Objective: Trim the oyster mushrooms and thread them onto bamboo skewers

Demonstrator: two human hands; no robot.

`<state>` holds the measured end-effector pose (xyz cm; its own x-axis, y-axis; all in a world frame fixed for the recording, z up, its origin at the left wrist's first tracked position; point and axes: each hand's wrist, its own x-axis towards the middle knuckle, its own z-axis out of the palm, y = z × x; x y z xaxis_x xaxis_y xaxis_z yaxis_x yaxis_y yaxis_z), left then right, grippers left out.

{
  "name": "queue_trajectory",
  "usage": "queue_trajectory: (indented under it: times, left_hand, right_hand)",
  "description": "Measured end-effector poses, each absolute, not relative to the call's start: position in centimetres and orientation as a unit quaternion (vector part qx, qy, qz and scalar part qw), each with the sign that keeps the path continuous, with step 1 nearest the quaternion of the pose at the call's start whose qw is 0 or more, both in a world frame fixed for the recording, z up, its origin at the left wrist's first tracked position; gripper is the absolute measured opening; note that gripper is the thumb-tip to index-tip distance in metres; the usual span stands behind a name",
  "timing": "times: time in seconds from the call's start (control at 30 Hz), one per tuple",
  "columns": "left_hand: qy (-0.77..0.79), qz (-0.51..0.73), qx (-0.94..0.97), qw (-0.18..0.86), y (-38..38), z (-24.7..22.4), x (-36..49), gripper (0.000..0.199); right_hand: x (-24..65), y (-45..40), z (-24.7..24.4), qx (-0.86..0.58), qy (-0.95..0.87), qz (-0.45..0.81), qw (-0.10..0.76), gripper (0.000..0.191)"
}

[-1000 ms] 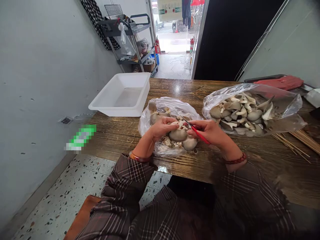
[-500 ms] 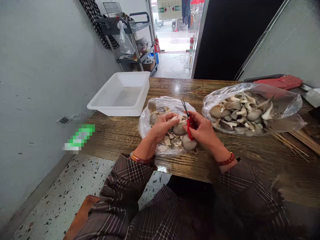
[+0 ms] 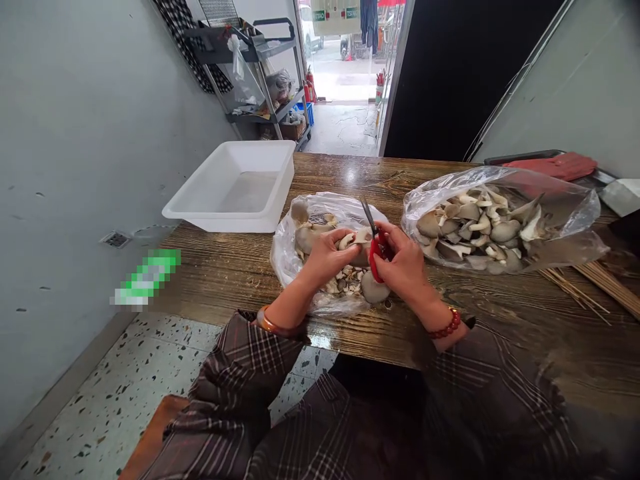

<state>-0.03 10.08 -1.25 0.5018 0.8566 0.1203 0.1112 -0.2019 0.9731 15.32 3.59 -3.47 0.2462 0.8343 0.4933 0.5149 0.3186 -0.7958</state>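
Note:
My left hand is closed on an oyster mushroom, its pale stem side turned up. In my right hand is a pair of red-handled scissors, with the dark blades pointing away from me beside the mushroom. Both hands are over a clear plastic bag on the table. Inside that bag lie grey mushroom caps and many small pale cut pieces. One round grey cap rests near the bag's front right, just below my right hand.
A white plastic tub stands at the table's back left. To the right, a second clear bag is full of oyster mushrooms. Thin wooden skewers lie at the right, and a red bundle sits behind the bag.
The whole view has shifted slightly. My left hand has turned the mushroom so more of its pale underside shows, and the scissors are tilted a little differently beside it.

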Motion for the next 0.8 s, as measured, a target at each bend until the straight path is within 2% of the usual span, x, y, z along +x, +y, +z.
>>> queue_trajectory:
  times: [0.3,0.53,0.8]
  left_hand:
    - [0.362,0.319,0.750,0.452,9.3,-0.6,0.5,0.010]
    - [0.363,0.309,0.777,0.411,9.4,-0.3,0.6,0.007]
    - [0.361,0.308,0.765,0.436,9.6,-0.7,0.4,0.009]
  right_hand:
    - [14.9,4.0,-3.4,-0.583,-0.587,0.150,0.542,0.045]
    - [14.5,4.5,-3.7,-0.581,-0.523,0.229,0.580,0.043]
    - [14.9,4.4,-3.4,-0.542,-0.497,0.330,0.592,0.047]
